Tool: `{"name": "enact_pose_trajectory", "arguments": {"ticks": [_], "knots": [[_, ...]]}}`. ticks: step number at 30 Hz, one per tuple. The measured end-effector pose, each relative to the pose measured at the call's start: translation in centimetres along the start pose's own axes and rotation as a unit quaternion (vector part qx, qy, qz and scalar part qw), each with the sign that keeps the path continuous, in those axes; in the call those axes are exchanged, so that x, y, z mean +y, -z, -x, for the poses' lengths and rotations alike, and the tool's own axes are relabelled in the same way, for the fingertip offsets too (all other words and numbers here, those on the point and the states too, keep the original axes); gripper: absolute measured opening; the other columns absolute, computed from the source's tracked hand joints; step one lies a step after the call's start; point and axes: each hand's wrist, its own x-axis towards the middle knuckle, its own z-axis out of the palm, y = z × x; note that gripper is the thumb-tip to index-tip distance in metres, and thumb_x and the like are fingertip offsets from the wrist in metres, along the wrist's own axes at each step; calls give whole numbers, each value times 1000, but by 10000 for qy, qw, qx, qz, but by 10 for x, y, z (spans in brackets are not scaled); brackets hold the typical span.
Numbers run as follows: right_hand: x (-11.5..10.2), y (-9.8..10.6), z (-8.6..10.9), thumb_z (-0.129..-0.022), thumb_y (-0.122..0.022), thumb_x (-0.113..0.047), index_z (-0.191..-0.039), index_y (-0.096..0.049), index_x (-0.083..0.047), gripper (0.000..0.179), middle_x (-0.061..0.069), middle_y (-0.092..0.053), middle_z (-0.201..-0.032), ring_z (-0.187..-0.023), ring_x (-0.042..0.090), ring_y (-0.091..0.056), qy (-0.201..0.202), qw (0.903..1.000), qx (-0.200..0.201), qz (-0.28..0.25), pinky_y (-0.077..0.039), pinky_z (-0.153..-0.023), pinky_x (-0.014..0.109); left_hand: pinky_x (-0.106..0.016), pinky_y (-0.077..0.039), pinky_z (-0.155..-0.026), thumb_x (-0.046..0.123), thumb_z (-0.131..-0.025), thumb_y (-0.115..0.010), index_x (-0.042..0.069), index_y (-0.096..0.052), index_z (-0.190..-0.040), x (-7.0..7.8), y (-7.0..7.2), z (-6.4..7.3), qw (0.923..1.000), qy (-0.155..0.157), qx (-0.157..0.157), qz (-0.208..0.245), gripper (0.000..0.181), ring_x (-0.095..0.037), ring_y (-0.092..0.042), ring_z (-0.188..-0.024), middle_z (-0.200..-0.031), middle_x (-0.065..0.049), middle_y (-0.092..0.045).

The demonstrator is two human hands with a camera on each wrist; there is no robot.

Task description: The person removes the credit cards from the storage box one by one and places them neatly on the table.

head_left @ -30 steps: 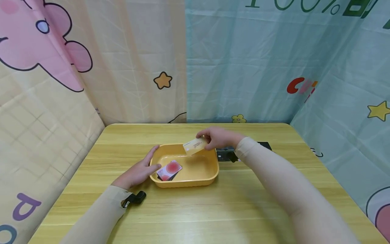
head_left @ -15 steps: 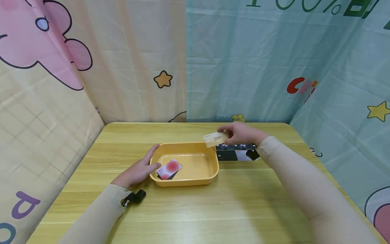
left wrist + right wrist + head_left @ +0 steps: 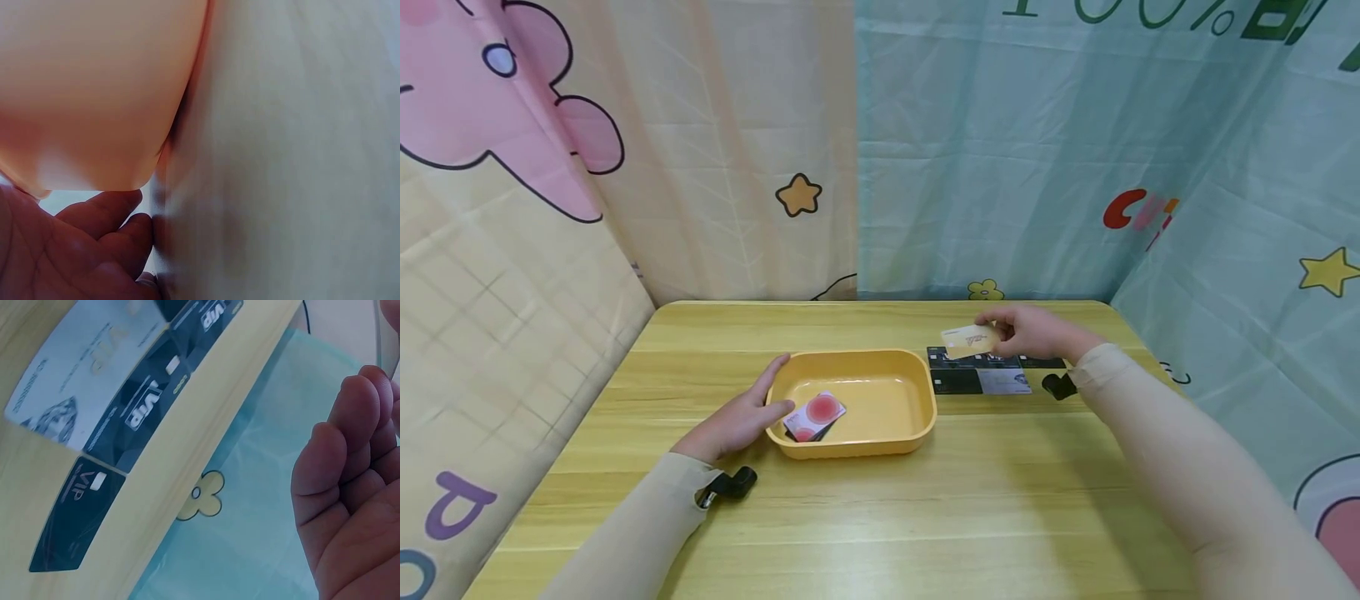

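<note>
In the head view my right hand (image 3: 1033, 332) pinches a cream-coloured card (image 3: 966, 339) by its right end, above the far row of dark cards. Beneath it, black VIP cards (image 3: 957, 382) and a silver VIP card (image 3: 1004, 382) lie edge to edge on the table. My left hand (image 3: 737, 421) holds the left side of a yellow plastic tray (image 3: 887, 442), the thumb over its rim. In the left wrist view its fingers lie against the tray's outer wall (image 3: 94, 125). Inside the tray, a pink-and-white card (image 3: 820, 414) overlaps a darker one.
The wooden table (image 3: 865, 533) reaches back to a cloth backdrop (image 3: 985, 167) with cartoon prints. Black wrist mounts (image 3: 735, 483) stick out from both sleeves. Another dark VIP card (image 3: 78, 512) lies at the end of the card rows in the right wrist view.
My right hand has moved rightward with the cream card, from over the tray to over the card rows, uncovering more of the cards. The left hand and tray have stayed put.
</note>
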Motion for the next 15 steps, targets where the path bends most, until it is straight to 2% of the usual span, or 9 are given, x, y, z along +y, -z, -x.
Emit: {"name": "enact_pose_trajectory", "arguments": {"ticks": [6,15], "knots": [[21,1,12,-92,-73,-11,-144,-61,-2,54,4,-59,-87,-78,19,-52,-144,9999,44,-17,-45,-70,32,-75,-15,-124,45,-108,-52,35,2,-170,0,0,0,10000,-45,-1,14,82,-52,-13,-160,-178,-14,-2],[61,4,34,-93,-71,-10,-146,-58,1,56,3,-53,-80,-69,17,-47,-453,9988,81,-159,-41,-63,31,-75,-14,-124,47,-108,-52,38,3,-169,1,-2,0,10000,60,-6,63,83,-51,-13,-160,-179,-13,-2]]}}
